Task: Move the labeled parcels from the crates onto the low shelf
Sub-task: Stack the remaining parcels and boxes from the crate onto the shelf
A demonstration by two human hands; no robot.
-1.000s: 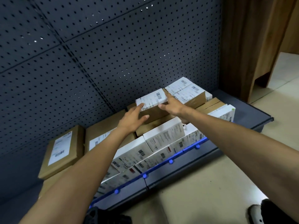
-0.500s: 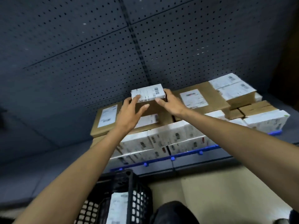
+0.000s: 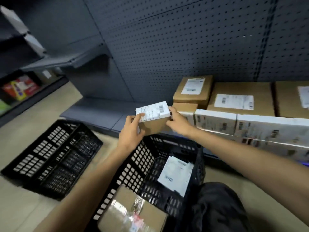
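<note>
Since the moment before, I have brought the small parcel (image 3: 153, 114) away from the top of the stack, and my view has swung left, so both crates now show. Far left, colourful boxes (image 3: 20, 87) sit on a side shelf, blurred. Below them a black crate (image 3: 50, 158) lies on the floor, well apart from my hands. Beyond it runs the low shelf (image 3: 100, 113), its grey deck showing at this end under the pegboard wall (image 3: 167, 39). My left hand (image 3: 132, 133) grips the parcel's left end, thumb on the white label and fingers curled round the brown side. The parcel is in the air, label up and slightly tilted, above the far rim of the near crate (image 3: 145, 164) and just left of the row on the shelf. My right hand (image 3: 178, 121) holds its right end, thumb at the top corner and fingers against the side. In the near crate below my arms lie a white mailer (image 3: 175, 174) leaning on the right wall and a taped brown box (image 3: 133, 213) at the near end. To the right, on the shelf, white boxes (image 3: 215, 121) stand in a front row, with labeled brown boxes (image 3: 240, 99) behind them against the pegboard. My dark trouser knee (image 3: 217, 206) sits beside the crate at lower right.
</note>
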